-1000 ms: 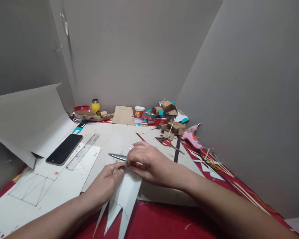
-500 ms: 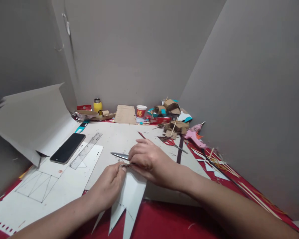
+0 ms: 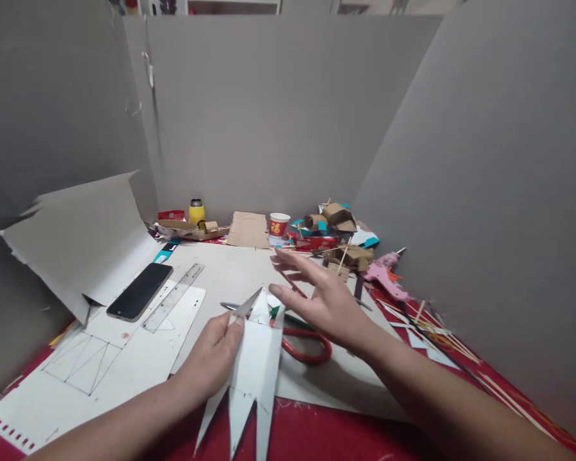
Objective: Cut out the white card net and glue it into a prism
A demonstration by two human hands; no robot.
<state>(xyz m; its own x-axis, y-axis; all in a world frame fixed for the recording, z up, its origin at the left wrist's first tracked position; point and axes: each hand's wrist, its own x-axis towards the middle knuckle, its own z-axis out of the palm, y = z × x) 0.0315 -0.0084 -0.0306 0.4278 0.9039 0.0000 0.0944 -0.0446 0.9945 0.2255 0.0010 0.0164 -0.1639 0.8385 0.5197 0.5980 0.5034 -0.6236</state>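
My left hand (image 3: 214, 355) pinches a white pointed paper cut-out (image 3: 252, 378) near its top edge, its long spikes hanging over the red table edge toward me. My right hand (image 3: 324, 301) hovers just right of the cut-out with its fingers stretched out and apart, holding nothing. Beneath that hand lie red-handled scissors (image 3: 307, 342) on a grey cardboard sheet (image 3: 230, 272), their blades pointing left behind the cut-out's tip.
A black phone (image 3: 140, 291) and a clear ruler (image 3: 173, 298) lie left on white sheets with pencilled triangles (image 3: 79, 362). At the back stand a yellow jar (image 3: 196, 211), a paper cup (image 3: 279, 227) and cardboard scraps (image 3: 336, 221). A pink glue gun (image 3: 386, 275) lies right. Grey cardboard walls enclose the table.
My right hand let go of the cut-out's top and lifted away with its fingers spread, uncovering the scissors. The cut-out's folded tip now stands up. The view tilted upward.
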